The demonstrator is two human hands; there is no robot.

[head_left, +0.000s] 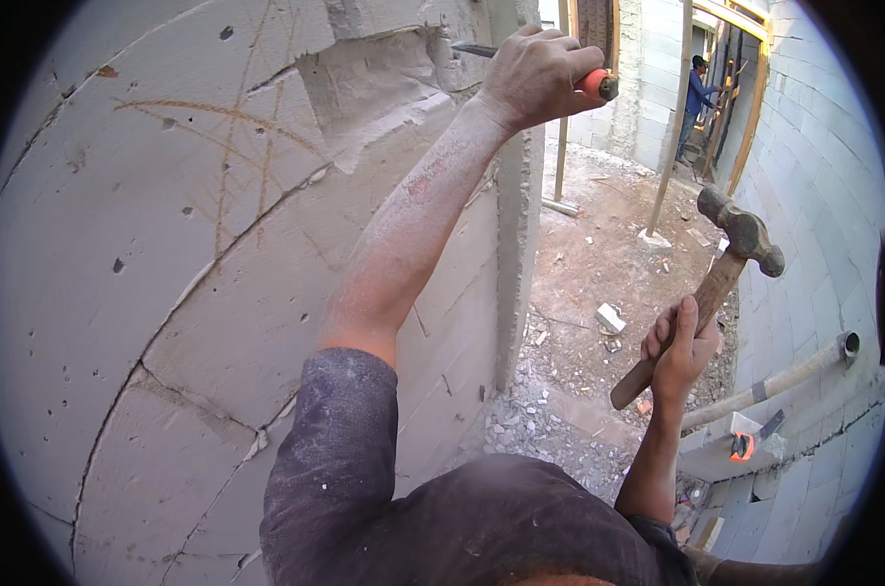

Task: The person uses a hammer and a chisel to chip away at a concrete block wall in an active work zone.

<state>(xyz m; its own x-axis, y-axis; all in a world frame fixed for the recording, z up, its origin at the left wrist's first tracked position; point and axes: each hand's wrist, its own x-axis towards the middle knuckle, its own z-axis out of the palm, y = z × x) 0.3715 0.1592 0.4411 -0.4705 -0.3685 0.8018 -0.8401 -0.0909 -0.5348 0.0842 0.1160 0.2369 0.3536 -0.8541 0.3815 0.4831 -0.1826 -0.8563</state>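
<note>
Left hand [542,78] tight around a dark-bladed, orange-handled chisel [593,84], right hand [683,342] around a scuffed, wooden-handled hammer [722,273].

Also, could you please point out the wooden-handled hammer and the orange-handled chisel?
Wooden-handled hammer [720,279], head view: on the handle's upper part.
Orange-handled chisel [592,84], head view: on the orange grip.

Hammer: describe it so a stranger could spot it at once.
Start at the pale block wall curving down the picture's right side. Near that wall's left edge, the right hand grips a wooden-handled hammer, head up. Its thick, dark metal head sets it apart from the slim, orange-handled chisel in the left hand.
</note>
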